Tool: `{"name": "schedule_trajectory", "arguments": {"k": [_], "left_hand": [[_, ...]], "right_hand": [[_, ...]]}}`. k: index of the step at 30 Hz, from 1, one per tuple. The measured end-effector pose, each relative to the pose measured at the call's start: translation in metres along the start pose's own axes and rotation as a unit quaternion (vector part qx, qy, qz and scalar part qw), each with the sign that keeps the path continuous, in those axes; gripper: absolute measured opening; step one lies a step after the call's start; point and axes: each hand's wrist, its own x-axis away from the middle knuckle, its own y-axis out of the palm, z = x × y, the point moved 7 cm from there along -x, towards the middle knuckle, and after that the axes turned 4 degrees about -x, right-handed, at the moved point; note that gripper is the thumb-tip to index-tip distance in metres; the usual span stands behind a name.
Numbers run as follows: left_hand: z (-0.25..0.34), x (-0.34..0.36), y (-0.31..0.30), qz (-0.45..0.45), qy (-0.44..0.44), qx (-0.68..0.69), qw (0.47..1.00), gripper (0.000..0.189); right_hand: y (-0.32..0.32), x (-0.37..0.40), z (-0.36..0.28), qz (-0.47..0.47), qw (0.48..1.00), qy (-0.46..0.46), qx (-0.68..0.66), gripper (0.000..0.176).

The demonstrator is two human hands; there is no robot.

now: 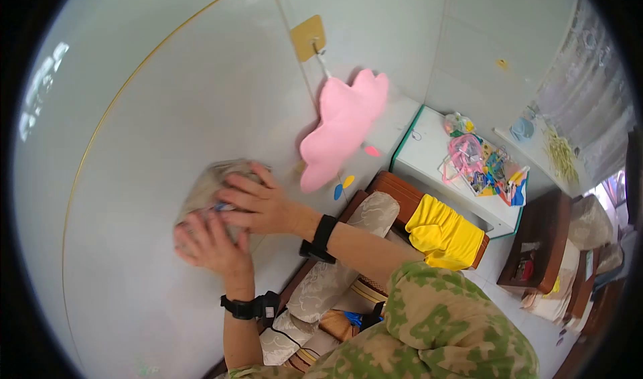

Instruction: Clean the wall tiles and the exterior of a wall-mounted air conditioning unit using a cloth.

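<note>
A crumpled grey-beige cloth (216, 178), slightly blurred, lies against the pale, glossy wall (147, 111). My left hand (216, 248) presses on its lower part with fingers stretched and spread. Just above and to the right, my right hand (258, 203) rests flat over the cloth, its fingers apart too. A small bluish patch shows between the two hands. Both wrists wear black bands. Up and right of my hands, a pink cloud-shaped cushion (345, 128) hangs from a hook on a yellowish plate (309, 38).
Below the wall stands a sofa with patterned beige upholstery (315, 288) and brown wooden arms. Yellow fabric (443, 233) drapes over one arm. A white table (429, 134) with green edging bears colourful small items. Coloured spots (348, 181) mark the wall. A lace curtain (579, 91) hangs at right.
</note>
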Motion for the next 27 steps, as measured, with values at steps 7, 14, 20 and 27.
{"name": "schedule_trajectory", "arguments": {"k": [7, 14, 20, 27], "left_hand": [[0.072, 0.089, 0.063, -0.238, 0.265, 0.027, 0.934, 0.065], [-0.043, 0.183, 0.018, -0.329, 0.18, 0.019, 0.927, 0.065], [-0.085, 0.117, -0.034, -0.227, 0.059, 0.047, 0.971, 0.054], [-0.03, -0.048, -0.081, 0.024, -0.02, 0.144, 0.989, 0.061]], "right_hand": [[0.014, 0.194, 0.0, 0.012, 0.95, 0.313, -0.017, 0.063], [0.079, 0.189, -0.104, -0.03, 0.937, 0.339, -0.086, 0.04], [0.071, 0.06, -0.109, -0.02, 0.965, 0.177, -0.192, 0.04], [-0.037, -0.103, -0.068, 0.129, 0.988, -0.044, -0.071, 0.016]]}}
